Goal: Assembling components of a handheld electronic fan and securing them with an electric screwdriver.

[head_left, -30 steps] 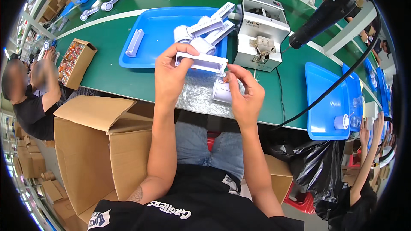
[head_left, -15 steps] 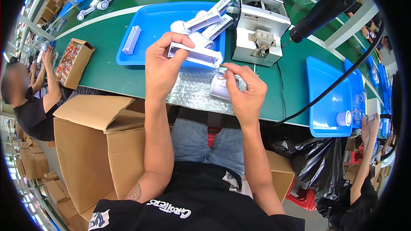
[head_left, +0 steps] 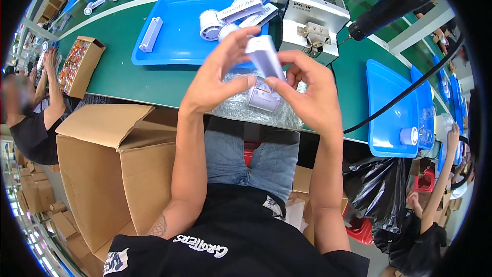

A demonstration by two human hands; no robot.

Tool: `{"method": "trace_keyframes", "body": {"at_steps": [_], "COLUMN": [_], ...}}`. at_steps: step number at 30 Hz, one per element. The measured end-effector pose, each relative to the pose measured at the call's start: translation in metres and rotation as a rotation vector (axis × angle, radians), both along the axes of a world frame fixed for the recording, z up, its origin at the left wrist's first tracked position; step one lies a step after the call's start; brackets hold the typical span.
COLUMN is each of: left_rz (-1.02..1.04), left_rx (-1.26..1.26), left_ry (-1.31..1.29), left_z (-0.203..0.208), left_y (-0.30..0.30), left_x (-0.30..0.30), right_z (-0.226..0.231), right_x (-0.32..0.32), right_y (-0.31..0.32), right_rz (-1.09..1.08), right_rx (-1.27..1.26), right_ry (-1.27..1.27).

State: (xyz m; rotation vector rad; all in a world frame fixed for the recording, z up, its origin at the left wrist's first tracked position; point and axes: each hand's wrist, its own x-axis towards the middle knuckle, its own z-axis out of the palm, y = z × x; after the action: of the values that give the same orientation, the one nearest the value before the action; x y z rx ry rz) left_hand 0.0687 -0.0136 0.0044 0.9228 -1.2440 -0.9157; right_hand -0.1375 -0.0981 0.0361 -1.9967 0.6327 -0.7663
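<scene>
In my right hand point(head_left: 312, 87), a white plastic fan handle shell point(head_left: 266, 59) is pinched at its lower end between thumb and fingers, standing tilted. My left hand point(head_left: 215, 79) is just left of the shell, its thumb and fingers spread apart and its fingertips slightly blurred. Below both hands a white round fan head point(head_left: 264, 96) with orange wires lies on a sheet of clear bubble wrap point(head_left: 230, 109) at the table edge. How the wires meet the shell is hidden behind my fingers.
A blue tray point(head_left: 179, 54) holds several white fan parts. Behind my right hand stands a grey metal machine point(head_left: 310, 20), with a black electric screwdriver point(head_left: 392, 7) hanging beside it. Another blue tray point(head_left: 384, 123) is at right, an open cardboard box point(head_left: 92, 174) at lower left. Co-workers sit on both sides.
The shell has turned from lying nearly level in my left hand to standing tilted in my right. My left hand has let go and spread its fingers. The view has shifted slightly.
</scene>
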Motion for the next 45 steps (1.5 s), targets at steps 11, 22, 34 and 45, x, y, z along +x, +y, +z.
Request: {"method": "trace_keyframes", "body": {"at_steps": [11, 22, 34, 45], "left_rz": [0.164, 0.078, 0.130, 0.161], "left_rx": [0.095, -0.004, 0.057, 0.042], "left_ry": [-0.590, -0.255, -0.217, -0.234], "left_z": [-0.009, -0.033, -0.035, -0.030], "left_y": [0.015, 0.012, 0.012, 0.006], "left_x": [-0.035, -0.051, -0.054, -0.059], "right_z": [-0.025, -0.034, -0.034, -0.024], "right_x": [-0.012, -0.023, -0.032, -0.037], "right_y": [0.029, 0.026, 0.025, 0.017], "right_rz": [-0.199, -0.237, -0.142, -0.133], "right_rx": [-0.001, -0.153, -0.179, -0.080], "right_ry": [-0.197, -0.168, -0.165, -0.074]}}
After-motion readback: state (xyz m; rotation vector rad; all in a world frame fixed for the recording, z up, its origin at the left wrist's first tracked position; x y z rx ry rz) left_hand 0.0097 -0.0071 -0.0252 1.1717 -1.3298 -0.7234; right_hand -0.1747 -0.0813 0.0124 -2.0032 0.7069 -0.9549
